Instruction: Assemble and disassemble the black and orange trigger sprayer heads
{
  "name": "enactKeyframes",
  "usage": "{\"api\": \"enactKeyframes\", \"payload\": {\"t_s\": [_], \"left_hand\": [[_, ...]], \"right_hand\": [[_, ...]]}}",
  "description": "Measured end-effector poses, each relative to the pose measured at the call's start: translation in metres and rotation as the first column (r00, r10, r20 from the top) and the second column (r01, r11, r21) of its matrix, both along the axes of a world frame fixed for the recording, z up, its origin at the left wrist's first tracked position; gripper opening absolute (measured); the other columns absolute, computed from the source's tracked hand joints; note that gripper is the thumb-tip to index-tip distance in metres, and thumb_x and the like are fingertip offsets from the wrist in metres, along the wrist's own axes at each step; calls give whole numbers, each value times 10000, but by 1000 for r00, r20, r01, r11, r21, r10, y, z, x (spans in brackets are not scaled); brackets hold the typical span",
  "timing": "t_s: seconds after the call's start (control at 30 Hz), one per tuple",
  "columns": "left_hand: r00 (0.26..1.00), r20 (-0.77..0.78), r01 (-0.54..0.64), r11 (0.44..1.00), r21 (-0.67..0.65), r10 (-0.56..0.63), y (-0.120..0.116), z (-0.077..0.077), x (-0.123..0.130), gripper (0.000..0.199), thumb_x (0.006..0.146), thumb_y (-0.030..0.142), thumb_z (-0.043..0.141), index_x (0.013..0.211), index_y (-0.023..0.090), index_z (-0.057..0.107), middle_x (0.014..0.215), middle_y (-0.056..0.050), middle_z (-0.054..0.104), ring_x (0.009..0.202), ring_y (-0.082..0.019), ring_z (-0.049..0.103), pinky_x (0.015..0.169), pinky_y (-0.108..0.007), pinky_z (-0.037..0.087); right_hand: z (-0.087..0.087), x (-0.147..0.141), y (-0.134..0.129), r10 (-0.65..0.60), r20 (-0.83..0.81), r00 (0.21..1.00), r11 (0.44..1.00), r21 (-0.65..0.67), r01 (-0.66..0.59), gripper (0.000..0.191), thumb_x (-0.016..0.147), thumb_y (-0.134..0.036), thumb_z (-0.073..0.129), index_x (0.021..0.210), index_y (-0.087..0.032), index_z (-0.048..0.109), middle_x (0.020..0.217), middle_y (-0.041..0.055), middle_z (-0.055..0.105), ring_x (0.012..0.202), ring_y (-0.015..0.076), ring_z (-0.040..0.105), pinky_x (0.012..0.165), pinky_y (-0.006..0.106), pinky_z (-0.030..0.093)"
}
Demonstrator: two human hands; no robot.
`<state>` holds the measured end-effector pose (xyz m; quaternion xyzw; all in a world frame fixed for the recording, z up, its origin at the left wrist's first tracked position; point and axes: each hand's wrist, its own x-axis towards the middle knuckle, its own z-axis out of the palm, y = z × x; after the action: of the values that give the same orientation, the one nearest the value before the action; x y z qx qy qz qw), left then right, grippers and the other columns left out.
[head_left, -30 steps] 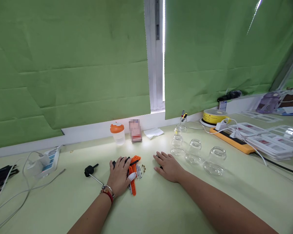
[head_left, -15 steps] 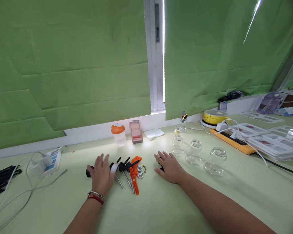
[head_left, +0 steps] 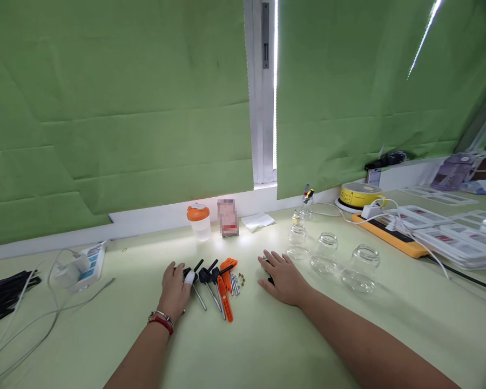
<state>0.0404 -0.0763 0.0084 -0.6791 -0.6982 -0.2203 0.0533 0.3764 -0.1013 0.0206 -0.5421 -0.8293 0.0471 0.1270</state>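
Taking the orange-lidded cup (head_left: 199, 222) as the landmark, the left hand (head_left: 175, 289) is nearer the person and a little to its left, palm down on the table (head_left: 243, 346). Its wrapped thumb is against the leftmost of the black-headed rods (head_left: 211, 289); its other fingers bend downward, close together, and whether they grip anything cannot be told. The rods lie directly on the near side of the cup, fanned out with their heads towards it and their metal ends towards the person. An orange strip (head_left: 225, 299) lies along the rightmost rod, and orange pieces (head_left: 229, 268), silver pins (head_left: 235, 284) and small brown bits (head_left: 242, 279) lie nearer the person than the cup and to its right. Further to the right on that near side, the right hand (head_left: 282, 281) rests with fingers spread slightly apart, a dark object partly hidden beneath it, too covered to name. Just right of the cup stands a blurred box (head_left: 227, 219), then comes white paper (head_left: 258, 221). Well to the cup's right are clear glass jars (head_left: 324, 255), one at the back holding pens (head_left: 308, 195), and beyond them a yellow container (head_left: 360, 195), an orange power strip (head_left: 391, 236) and white panels (head_left: 453, 241). Left of the cup are a white power strip (head_left: 92, 266), cables (head_left: 53, 310) and a black bundle (head_left: 8, 294).
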Motion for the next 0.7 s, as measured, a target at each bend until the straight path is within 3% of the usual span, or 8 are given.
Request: {"api": "enactKeyframes", "payload": {"t_s": [0.13, 0.23, 0.3, 0.37, 0.53, 0.7], "left_hand": [[996, -84, 45, 994, 101, -37, -13, 12, 26, 473, 875, 362, 362, 1255, 98, 463, 1396, -220, 316, 1328, -358, 210, 1020, -579, 237], [936, -241, 294, 946, 136, -256, -21, 20, 43, 410, 884, 248, 364, 1281, 205, 459, 1441, -128, 307, 1357, -301, 169, 1067, -578, 116], [862, -306, 441, 895, 65, -403, -24, 23, 51, 440, 876, 173, 350, 1293, 278, 443, 1452, -64, 317, 1363, -274, 171, 1070, -594, 62], [816, -313, 508, 861, -12, -486, -24, 23, 54, 468, 866, 131, 330, 1285, 306, 444, 1442, -32, 344, 1358, -264, 193, 1059, -621, 33], [849, -229, 478, 877, -54, -477, -22, 22, 50, 370, 885, 198, 316, 1190, 257, 516, 1398, -51, 414, 1320, -260, 286, 1052, -635, 11], [885, -178, 431, 902, -39, -430, -18, 18, 39, 296, 874, 274, 356, 1107, 208, 527, 1387, -89, 421, 1312, -267, 298, 1052, -634, 21]], "right_hand": [[2, 0, 0, 4, 11, 1000, 1000, 29, -4, 688, 858, -610, 249, 1419, -212, 255, 1489, 103, 193, 1341, 326, 196, 1062, 505, 123], [9, -6, -8, 56, 18, 998, 991, 124, -58, 648, 872, -563, 290, 1399, -189, 310, 1478, 112, 226, 1343, 320, 185, 1074, 492, 96], [15, -16, -20, 139, 23, 990, 970, 199, -141, 569, 895, -494, 305, 1365, -182, 378, 1448, 112, 300, 1324, 301, 230, 1080, 470, 93], [19, -30, -35, 238, 33, 971, 942, 234, -239, 467, 919, -395, 307, 1317, -194, 443, 1387, 96, 409, 1259, 266, 338, 1071, 447, 134], [20, -65, -61, 460, 139, 877, 855, 198, -480, 381, 893, -348, 398, 1222, -192, 511, 1201, 85, 561, 1067, 237, 475, 944, 401, 307], [17, -79, -64, 464, 183, 867, 841, 216, -496, 320, 890, -340, 408, 1120, -184, 567, 1040, 81, 602, 927, 217, 506, 849, 373, 346]]}}
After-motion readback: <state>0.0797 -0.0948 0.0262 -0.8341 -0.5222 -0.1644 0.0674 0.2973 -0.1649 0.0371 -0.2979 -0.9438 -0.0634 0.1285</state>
